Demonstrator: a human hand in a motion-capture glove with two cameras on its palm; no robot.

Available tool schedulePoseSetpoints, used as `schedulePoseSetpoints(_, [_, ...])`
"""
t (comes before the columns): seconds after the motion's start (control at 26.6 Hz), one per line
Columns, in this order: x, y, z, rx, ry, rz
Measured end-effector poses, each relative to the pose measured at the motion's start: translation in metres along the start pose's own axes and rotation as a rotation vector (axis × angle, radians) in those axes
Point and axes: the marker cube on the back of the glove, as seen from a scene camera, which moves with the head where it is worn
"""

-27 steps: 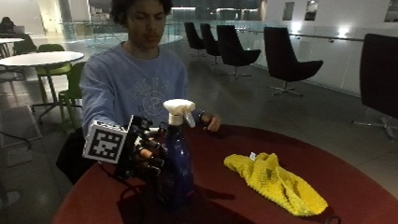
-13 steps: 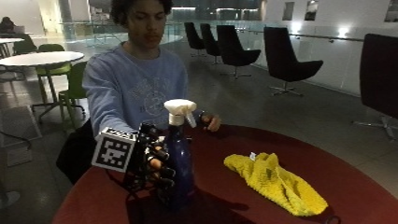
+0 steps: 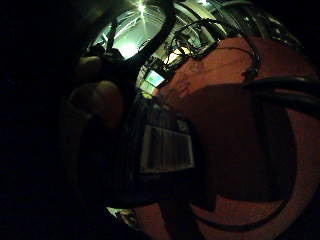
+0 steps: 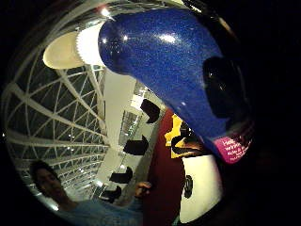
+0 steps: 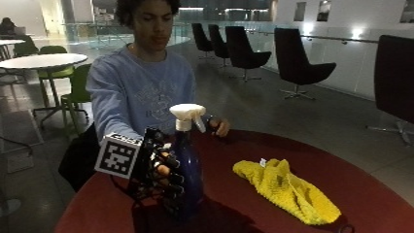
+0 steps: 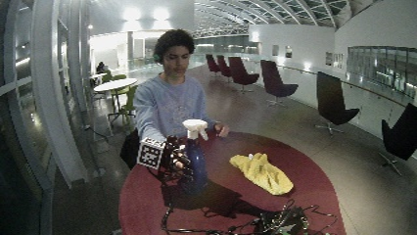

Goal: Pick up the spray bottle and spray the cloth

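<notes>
At the near edge of the round red bench (image 5: 401, 194), your gloved right grip (image 5: 162, 177) was curled round the body of the blue spray bottle (image 5: 187, 170), fingers (image 5: 163, 170) wrapped at mid-height. The bottle stood upright with its base on the bench; its white trigger head (image 5: 187, 114) rose clear above your grip. Seen from the thumb-side palm camera, the glossy blue shoulder filled much of the view, so the palm lay close against it. That smooth plastic looked rigid and probably slippery; a hold higher up, at the narrow neck under the head, would likely serve the trigger better. Just beside the bottle, apart from it, lay the yellow cloth (image 5: 288, 189), soft and crumpled. Your bare hand (image 5: 220, 127) rested on the far bench edge.
</notes>
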Motion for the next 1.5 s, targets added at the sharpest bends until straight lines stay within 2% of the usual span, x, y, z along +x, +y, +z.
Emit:
schedulePoseSetpoints(0.26, [-0.001, -0.003, -0.001, -0.047, -0.022, -0.02])
schedulePoseSetpoints(0.6, [-0.018, -0.006, 0.014, -0.469, -0.137, -0.095])
schedulePoseSetpoints(0.75, [-0.028, -0.005, 0.022, -0.589, -0.143, -0.118])
schedulePoseSetpoints(1.09, [-0.047, -0.005, 0.036, -0.66, -0.232, -0.101])
schedulePoseSetpoints(1.5, [-0.053, -0.004, 0.04, -0.662, -0.196, -0.075])
